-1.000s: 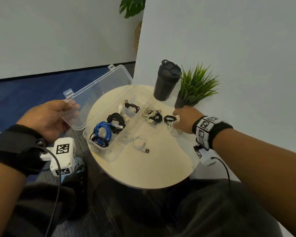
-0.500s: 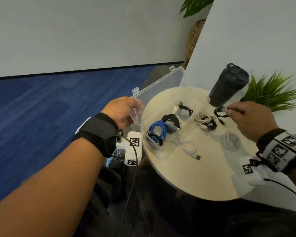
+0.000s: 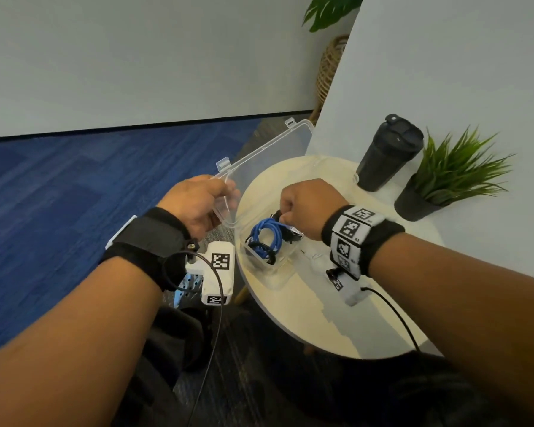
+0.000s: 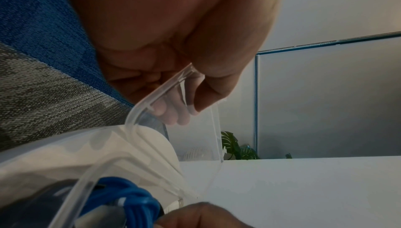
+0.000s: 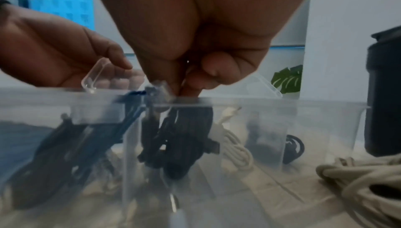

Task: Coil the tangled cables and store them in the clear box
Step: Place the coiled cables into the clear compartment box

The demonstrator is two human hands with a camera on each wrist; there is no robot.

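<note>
Right hand (image 3: 302, 208) has its grip pinched on the black cable (image 5: 182, 139), dangling straight down into the clear box (image 3: 269, 266) on the desk's near-left edge, while the left hand (image 3: 198, 204) grips the lid (image 3: 272, 155).

Clear box (image 3: 267, 266): colourless, see-through plastic; lid (image 3: 269, 155) likewise clear.
Coiled cable (image 3: 264, 238): bright blue.
Second coiled cable (image 5: 184, 139): black.
Loose cable bundle (image 5: 355, 180): cream-white.
Table (image 3: 327, 318): pale beige, round top.
Tumbler (image 3: 387, 152): matte black.
Potted plant (image 3: 453, 171): green spiky leaves; pot (image 3: 413, 204) black.
Floor carpet (image 3: 74, 192): deep blue, with a grey woven patch (image 4: 43, 94).
Wrist bands (image 3: 356, 238): black, carrying white squares printed with black-and-white block markers.
Basket (image 3: 329, 69): tan wicker weave.
</note>
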